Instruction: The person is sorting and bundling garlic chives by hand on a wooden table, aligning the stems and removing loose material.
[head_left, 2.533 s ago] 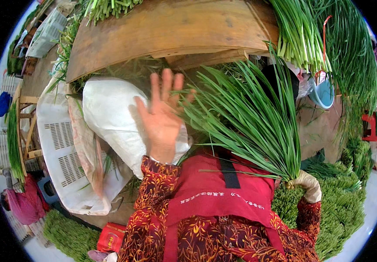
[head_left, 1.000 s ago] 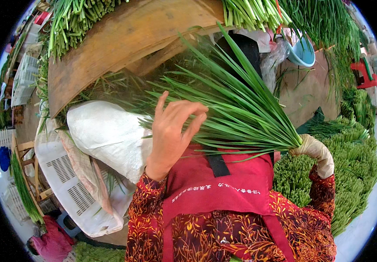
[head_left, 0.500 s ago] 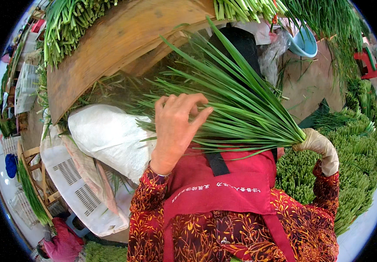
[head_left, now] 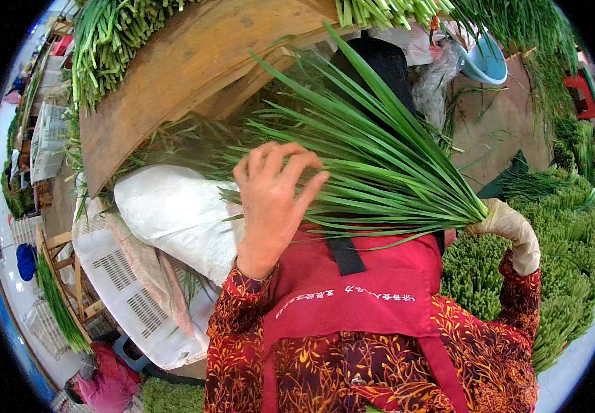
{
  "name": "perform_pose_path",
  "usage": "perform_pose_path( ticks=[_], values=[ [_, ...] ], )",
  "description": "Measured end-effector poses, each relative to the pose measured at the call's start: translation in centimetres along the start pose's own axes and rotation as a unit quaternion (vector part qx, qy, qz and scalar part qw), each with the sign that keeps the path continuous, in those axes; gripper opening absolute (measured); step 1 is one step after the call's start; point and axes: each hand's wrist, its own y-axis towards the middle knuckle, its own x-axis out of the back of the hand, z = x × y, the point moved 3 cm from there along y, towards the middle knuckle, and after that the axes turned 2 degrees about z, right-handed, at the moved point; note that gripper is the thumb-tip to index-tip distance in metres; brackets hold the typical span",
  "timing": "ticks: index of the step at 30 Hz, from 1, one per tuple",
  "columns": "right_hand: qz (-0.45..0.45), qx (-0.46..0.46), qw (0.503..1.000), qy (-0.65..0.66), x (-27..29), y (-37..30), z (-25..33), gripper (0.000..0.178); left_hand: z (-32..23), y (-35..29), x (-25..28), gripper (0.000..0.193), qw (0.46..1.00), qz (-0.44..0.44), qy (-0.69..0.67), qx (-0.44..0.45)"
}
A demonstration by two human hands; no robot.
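Note:
A fanned bunch of green chives (head_left: 387, 165) lies slantwise in front of me, its long flat leaves spreading to the far left. My right hand (head_left: 507, 227), in a pale glove, is closed round the gathered base of the bunch. Bare and loosely curved, my left hand (head_left: 273, 196) hovers over the leaf tips on the left side. Its fingers are apart, with thumb and forefinger close to the leaves; I see nothing held in it. Below the bunch is my red apron (head_left: 352, 303).
A wooden board (head_left: 173, 76) bearing cut chives (head_left: 108, 58) curves across the far left. A white sack (head_left: 180, 217) lies by a white plastic crate (head_left: 115, 275). Dense chive bundles (head_left: 559, 261) stand at right. A blue basin (head_left: 486, 62) is far right; another person (head_left: 108, 385) is lower left.
My left hand has drawn slightly left, its fingers spreading a little more. My right hand keeps its hold on the chives. The whole view has shifted a little.

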Motion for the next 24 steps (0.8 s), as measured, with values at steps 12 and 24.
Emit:
perform_pose_path(
  ticks=[12,24],
  values=[
    [0.028,0.019,0.998,0.046,-0.1,0.3,-0.2,0.031,-0.7,0.3,-1.4,0.013,1.0,0.03,-0.001,-0.005],
    [0.009,-0.01,1.0,0.003,-0.1,-0.5,1.1,0.027,0.7,0.1,-3.8,0.009,0.978,-0.008,-0.197,0.071]
  ],
)
